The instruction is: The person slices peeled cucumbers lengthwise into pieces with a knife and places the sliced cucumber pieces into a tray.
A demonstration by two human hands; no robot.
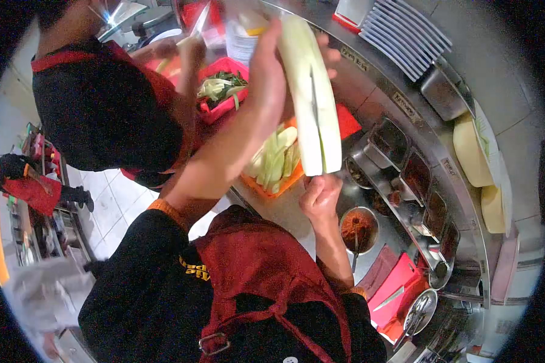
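A long, peeled, pale green cucumber (312, 109) is held up in front of me, with a lengthwise slit that runs out through its near end. My left hand (271, 69) wraps round its far part from behind, and the fingertips show on the right side. At the near end my right hand (321, 195) is closed in a fist just under the cucumber; whatever it grips is hidden. Below the cucumber, pale peeled cucumber pieces (275, 158) lie in an orange tray (274, 195).
On the left, a co-worker (109, 115) holds a knife (202, 19) near a pink basket (209, 115) of greens. To the right stand a bowl of red paste (357, 228) with a spoon, metal containers (418, 172) and a red cutting board (399, 281) bearing a knife. Stacked plates (406, 36) sit on the shelf.
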